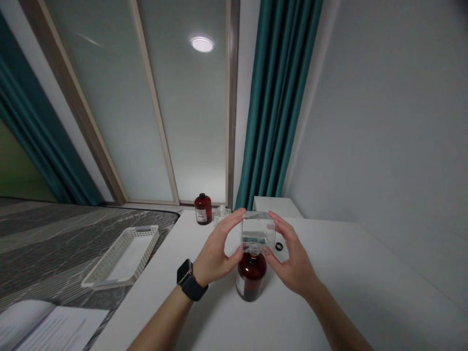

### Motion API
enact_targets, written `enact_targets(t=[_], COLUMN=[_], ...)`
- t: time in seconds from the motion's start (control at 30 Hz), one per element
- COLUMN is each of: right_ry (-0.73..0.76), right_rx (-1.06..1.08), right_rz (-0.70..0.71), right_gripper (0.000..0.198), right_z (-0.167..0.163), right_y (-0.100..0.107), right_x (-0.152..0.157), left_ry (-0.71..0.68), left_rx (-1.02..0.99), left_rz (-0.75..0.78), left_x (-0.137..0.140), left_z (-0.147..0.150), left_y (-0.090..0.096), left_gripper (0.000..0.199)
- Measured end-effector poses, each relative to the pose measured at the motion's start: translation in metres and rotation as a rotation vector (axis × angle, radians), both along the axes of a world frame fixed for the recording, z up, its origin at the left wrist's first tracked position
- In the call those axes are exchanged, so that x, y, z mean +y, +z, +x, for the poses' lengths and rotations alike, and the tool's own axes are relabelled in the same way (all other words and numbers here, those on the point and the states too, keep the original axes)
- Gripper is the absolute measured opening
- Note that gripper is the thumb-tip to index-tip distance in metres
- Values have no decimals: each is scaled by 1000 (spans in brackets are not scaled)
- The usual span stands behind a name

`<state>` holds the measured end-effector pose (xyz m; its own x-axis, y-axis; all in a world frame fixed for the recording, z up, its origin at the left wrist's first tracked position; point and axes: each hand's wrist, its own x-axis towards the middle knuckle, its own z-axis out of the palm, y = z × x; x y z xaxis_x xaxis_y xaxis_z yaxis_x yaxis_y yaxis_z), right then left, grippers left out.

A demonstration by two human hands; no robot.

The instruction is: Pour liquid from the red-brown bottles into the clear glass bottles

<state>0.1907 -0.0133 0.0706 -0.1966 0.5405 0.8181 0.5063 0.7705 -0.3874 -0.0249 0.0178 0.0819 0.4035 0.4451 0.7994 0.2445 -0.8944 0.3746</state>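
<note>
A clear, box-shaped container point(258, 228) is held between my left hand point(221, 248) and my right hand point(290, 258). Thumbs press near its lower edge and fingers grip its upper sides. Directly below it, a dark red-brown bottle point(251, 278) with a pale label stands upright on the white table point(215, 321). The bottle's neck shows at the container's lower edge; whether the two touch I cannot tell. A small black ring point(279, 246) lies on the table beside my right hand.
Another red-brown bottle point(203, 209), with a dark cap, stands at the table's far left corner. Beside it is a small clear glass bottle point(221, 214), partly hidden by my left hand. Left of the table are a white basket point(106, 263) and an open book point(62, 326).
</note>
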Motion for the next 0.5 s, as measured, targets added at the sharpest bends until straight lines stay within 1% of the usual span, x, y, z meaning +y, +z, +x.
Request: enact_targets(t=[0.23, 0.5], right_ry=[-1, -8], right_rx=[-12, -18], right_rz=[41, 39], right_gripper=[66, 65], right_z=[-1, 0], right_y=[3, 2], right_x=[1, 1], left_ry=[2, -4], left_rx=[-4, -1], left_rz=[23, 48], left_x=[1, 3], left_z=[0, -1], left_y=[1, 0], left_gripper=[67, 66])
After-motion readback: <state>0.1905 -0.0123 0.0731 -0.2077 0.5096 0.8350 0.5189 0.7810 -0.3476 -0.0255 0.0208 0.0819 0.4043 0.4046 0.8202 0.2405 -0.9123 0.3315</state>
